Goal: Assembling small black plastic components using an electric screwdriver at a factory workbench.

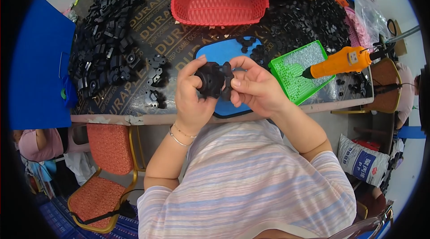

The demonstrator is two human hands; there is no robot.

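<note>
Both hands grip one black plastic part [215, 79] above the table's near edge: left hand [193, 95] fingers wrap its round body, right hand [255, 87] fingers pinch its toothed end.

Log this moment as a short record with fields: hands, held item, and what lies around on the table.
left hand: grips a black plastic part
right hand: pinches the same part from the other side
table: dark board heaped with black parts
red basket: at the far edge, empty
green tray: right of the hands, holds small screws
orange screwdriver: hangs over the green tray
blue pad: under the hands
</note>
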